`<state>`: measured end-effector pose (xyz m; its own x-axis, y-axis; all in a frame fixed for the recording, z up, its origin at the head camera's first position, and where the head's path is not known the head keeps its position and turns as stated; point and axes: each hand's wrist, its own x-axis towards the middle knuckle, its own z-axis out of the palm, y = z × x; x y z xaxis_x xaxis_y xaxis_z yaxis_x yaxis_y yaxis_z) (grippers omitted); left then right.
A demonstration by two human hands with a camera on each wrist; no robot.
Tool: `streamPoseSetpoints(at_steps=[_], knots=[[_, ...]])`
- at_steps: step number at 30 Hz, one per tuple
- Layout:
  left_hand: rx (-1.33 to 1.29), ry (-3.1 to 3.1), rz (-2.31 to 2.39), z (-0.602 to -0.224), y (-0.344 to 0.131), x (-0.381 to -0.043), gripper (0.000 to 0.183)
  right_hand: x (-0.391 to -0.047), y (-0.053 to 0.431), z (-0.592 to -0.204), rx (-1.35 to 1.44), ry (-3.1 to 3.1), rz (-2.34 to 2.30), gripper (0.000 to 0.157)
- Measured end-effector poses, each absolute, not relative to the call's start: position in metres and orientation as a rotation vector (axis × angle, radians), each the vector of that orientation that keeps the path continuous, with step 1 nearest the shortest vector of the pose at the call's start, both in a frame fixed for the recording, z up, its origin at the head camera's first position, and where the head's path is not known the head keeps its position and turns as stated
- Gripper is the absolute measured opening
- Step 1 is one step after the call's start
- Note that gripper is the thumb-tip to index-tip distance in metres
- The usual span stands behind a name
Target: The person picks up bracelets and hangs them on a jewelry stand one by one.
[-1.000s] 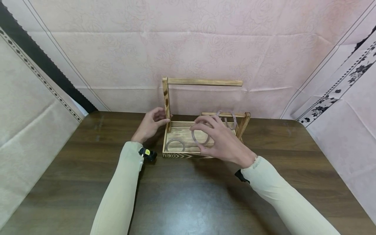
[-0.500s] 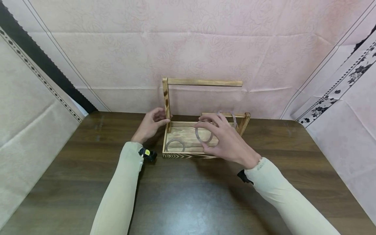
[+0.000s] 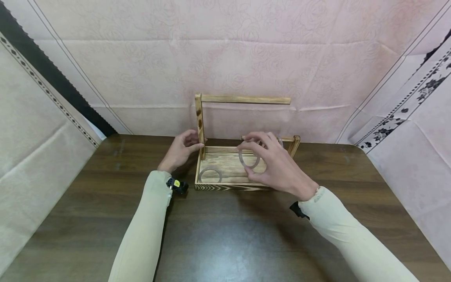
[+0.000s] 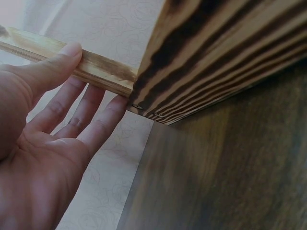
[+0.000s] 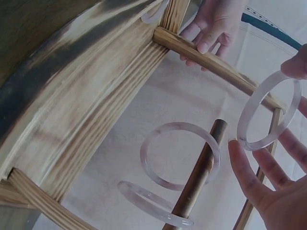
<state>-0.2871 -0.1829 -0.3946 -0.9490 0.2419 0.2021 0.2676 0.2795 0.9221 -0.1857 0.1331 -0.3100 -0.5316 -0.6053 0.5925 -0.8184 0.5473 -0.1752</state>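
My right hand [image 3: 278, 166] pinches a translucent pale lilac bangle [image 5: 247, 120] between thumb and fingers, over the right part of a wooden tray-based stand [image 3: 225, 166]. At the stand's left, my left hand [image 3: 177, 151] grips its upright post [image 4: 103, 67], thumb on one side and fingers on the other. Two similar bangles hang on the short lower rod [image 5: 194, 184] in the right wrist view, one hanging bangle [image 5: 144, 160] facing the camera and the other tilted. In the head view, my right hand mostly hides them. Another bangle [image 3: 210, 169] sits in the tray's front left corner.
A long upper bar [image 3: 246, 99] runs rightward from the tall post, its right end free. A shorter post [image 3: 294, 145] carries the lower rod at the right. The stand is near the back edge of the dark wood table [image 3: 211, 235], before a pale patterned cloth [image 3: 232, 66].
My right hand has shifted a little to the right with the bangle, covering more of the lower rod and the bangles on it. The left hand stays on the post.
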Motion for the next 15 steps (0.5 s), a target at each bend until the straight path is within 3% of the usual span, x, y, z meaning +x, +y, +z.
streamPoseSetpoints(at_steps=[15], knots=[[-0.492,-2.5,-1.812,-0.396,-0.183,-0.288,0.035,-0.186,0.139,-0.299,1.142,-2.297,0.614,0.048]])
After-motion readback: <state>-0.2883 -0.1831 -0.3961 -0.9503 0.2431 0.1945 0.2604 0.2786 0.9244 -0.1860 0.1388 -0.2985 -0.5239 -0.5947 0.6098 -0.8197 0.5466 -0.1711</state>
